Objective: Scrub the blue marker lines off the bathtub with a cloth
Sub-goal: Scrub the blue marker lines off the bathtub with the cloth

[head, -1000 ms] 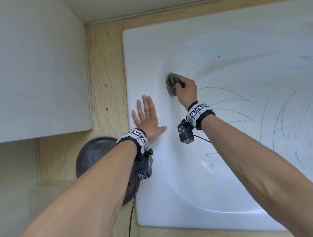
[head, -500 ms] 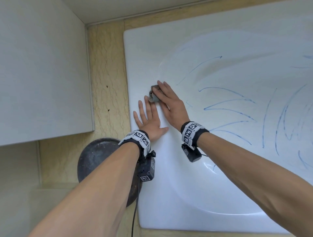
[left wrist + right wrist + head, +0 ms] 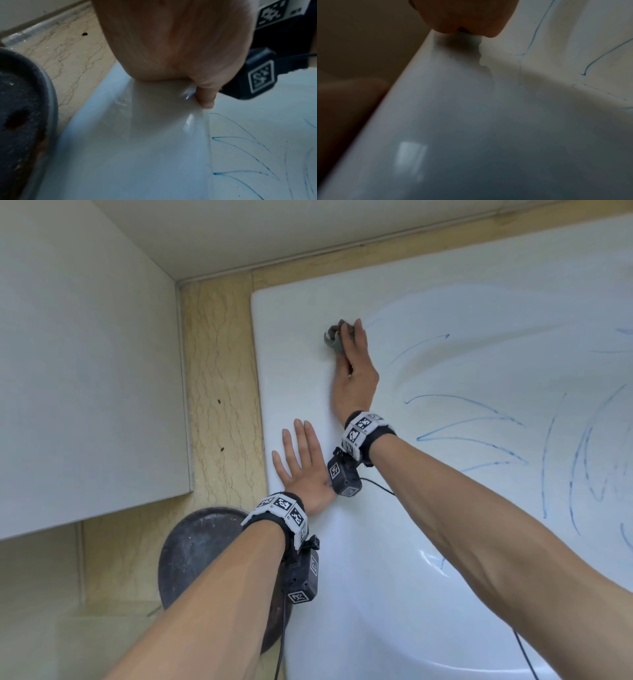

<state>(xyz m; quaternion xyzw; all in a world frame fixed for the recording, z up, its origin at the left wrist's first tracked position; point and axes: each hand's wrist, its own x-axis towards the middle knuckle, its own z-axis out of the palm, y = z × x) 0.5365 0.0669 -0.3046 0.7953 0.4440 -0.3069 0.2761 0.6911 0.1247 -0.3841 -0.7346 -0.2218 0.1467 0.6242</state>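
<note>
Many blue marker lines (image 3: 469, 419) remain on the white bathtub (image 3: 445, 628), curving across its inner wall well to the right of the work. The right hand (image 3: 354, 371) presses a small grey cloth (image 3: 334, 337) against the flat rim near the tub's far left corner; its fingers lie extended over the wad, pressing rather than clenching it. The left hand (image 3: 303, 463) lies flat and spread on the rim nearer the person, holding nothing, bracing the body.

Risk, as a judgement: the glossy enamel looks slick, so the bracing palm could slide under load. The cloth is bunched small beneath the fingertips and could roll out, leaving bare fingers to smear ink. Effort spent on the rim leaves the marked wall untouched.

Against half a second earlier, the cloth and right hand have travelled up the rim, away from the left hand, which has not shifted.
</note>
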